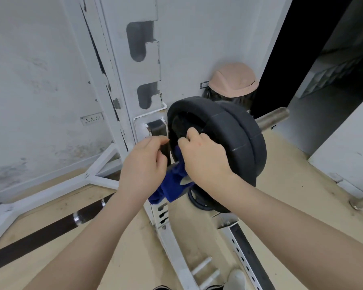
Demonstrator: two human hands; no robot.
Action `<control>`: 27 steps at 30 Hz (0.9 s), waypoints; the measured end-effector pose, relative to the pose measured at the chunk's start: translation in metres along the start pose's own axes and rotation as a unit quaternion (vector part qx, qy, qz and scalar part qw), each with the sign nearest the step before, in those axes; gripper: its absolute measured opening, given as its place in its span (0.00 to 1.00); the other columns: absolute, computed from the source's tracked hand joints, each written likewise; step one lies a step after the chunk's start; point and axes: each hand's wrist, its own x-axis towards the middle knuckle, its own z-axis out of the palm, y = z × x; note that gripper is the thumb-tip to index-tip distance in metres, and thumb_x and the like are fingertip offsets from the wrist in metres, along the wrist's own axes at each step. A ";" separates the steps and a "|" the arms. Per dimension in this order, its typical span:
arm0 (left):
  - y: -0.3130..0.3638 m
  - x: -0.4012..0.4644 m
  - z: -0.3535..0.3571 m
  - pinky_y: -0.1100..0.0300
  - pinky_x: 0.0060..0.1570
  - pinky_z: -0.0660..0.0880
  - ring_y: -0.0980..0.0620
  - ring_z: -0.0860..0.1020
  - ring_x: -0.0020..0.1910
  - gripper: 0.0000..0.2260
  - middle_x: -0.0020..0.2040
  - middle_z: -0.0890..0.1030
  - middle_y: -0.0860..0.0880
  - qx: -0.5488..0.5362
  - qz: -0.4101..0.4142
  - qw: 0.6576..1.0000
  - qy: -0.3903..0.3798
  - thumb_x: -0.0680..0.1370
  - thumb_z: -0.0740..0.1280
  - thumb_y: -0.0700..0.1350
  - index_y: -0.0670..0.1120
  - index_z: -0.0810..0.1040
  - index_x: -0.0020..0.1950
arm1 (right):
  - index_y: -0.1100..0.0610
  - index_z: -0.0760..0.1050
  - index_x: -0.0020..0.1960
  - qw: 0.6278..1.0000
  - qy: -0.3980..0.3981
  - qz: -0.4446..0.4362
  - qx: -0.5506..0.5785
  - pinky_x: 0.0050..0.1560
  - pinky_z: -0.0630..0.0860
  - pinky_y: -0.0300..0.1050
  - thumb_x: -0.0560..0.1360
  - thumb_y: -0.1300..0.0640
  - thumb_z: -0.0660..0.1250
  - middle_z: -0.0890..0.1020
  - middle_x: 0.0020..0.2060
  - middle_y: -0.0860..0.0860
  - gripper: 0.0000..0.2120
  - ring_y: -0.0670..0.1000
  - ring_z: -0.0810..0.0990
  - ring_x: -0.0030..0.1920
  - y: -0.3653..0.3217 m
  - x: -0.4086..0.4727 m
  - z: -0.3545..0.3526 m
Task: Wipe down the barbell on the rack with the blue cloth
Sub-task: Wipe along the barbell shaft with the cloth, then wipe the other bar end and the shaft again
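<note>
The barbell [272, 119] rests in the white rack [143, 84], with its steel sleeve end sticking out to the right past two black weight plates [235, 139]. The blue cloth [172, 185] hangs bunched just inside the plates, where the bar meets the rack hook. My right hand [205, 158] presses on the cloth's top with its fingers against the inner plate. My left hand [144, 164] grips the cloth's left side, thumb and fingers pinched near the hook. The bar under the hands is hidden.
A dark bar [50, 229] with a chrome collar runs low across the left. The rack's white base frame [96, 174] spreads over the tan floor. A pink-lidded bin [233, 80] stands behind the plates, and a wall socket [91, 118] is at left.
</note>
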 end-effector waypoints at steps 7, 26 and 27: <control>0.058 0.032 -0.021 0.70 0.49 0.65 0.61 0.70 0.50 0.16 0.51 0.73 0.57 -0.063 0.086 0.987 0.116 0.75 0.56 0.39 0.45 0.75 0.60 | 0.55 0.79 0.51 0.912 0.273 -0.011 0.306 0.45 0.74 0.45 0.69 0.63 0.61 0.79 0.47 0.51 0.13 0.51 0.78 0.46 0.046 0.002 -0.050; 0.218 0.106 0.120 0.50 0.57 0.72 0.46 0.71 0.61 0.14 0.59 0.77 0.50 0.168 0.023 0.981 -0.090 0.76 0.63 0.47 0.46 0.74 0.62 | 0.51 0.74 0.46 0.676 0.304 0.273 0.613 0.52 0.76 0.52 0.73 0.65 0.58 0.79 0.43 0.49 0.11 0.54 0.78 0.48 0.312 0.052 0.018; 0.222 0.109 0.127 0.50 0.50 0.75 0.42 0.75 0.56 0.14 0.54 0.80 0.47 0.201 0.023 0.977 -0.072 0.74 0.66 0.44 0.44 0.77 0.58 | 0.48 0.74 0.45 0.677 0.303 0.240 0.626 0.52 0.76 0.53 0.74 0.62 0.59 0.79 0.43 0.48 0.10 0.54 0.78 0.50 0.313 0.057 0.015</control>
